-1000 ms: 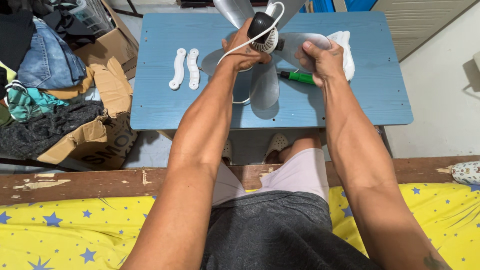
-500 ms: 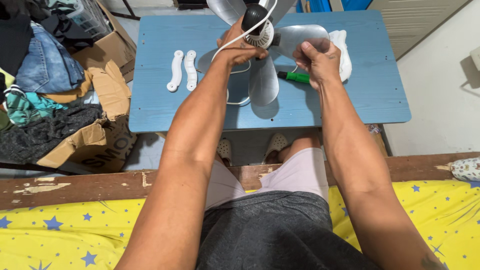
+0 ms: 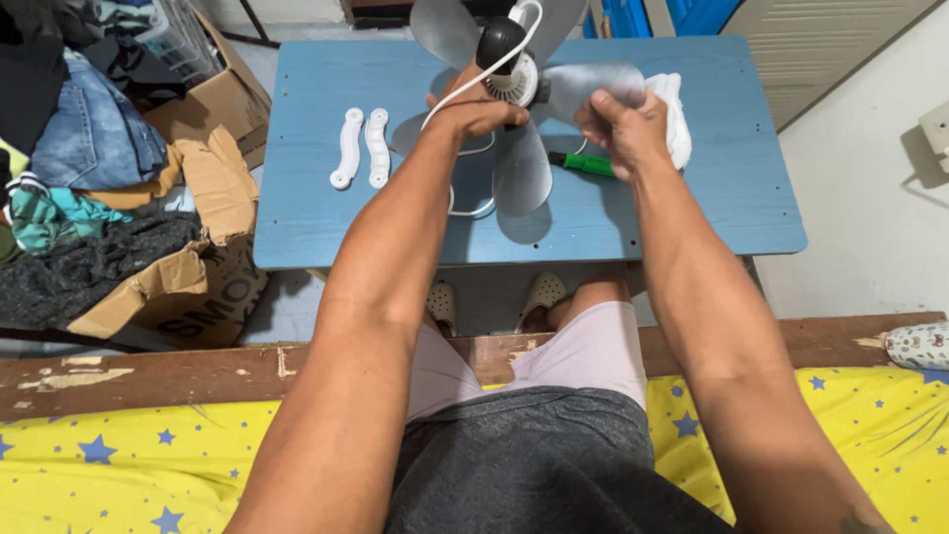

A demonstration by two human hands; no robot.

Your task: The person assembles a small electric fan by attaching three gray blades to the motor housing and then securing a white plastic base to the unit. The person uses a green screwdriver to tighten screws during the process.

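I'm holding the small fan (image 3: 509,74) up off the blue desk (image 3: 692,213), out in front of me, so its clear blades can swing free without scraping the top. My left hand (image 3: 473,107) is closed around the back of it, just under the black motor housing (image 3: 497,42), which keeps the whole thing steady; the white cord (image 3: 473,71) loops over that hand and trails down to the desk. My right hand (image 3: 618,127) pinches the edge of one translucent blade (image 3: 593,81), with a white cloth (image 3: 674,114) just behind that blade. Both forearms reach straight ahead, elbows low, wrists bent slightly inward toward each other. On the desk below the fan lies a green-handled screwdriver (image 3: 583,163), near my right hand, where I can grab it. Two white plastic pieces (image 3: 361,146) lie side by side to the left, well apart from the fan, out of the way of the blades.
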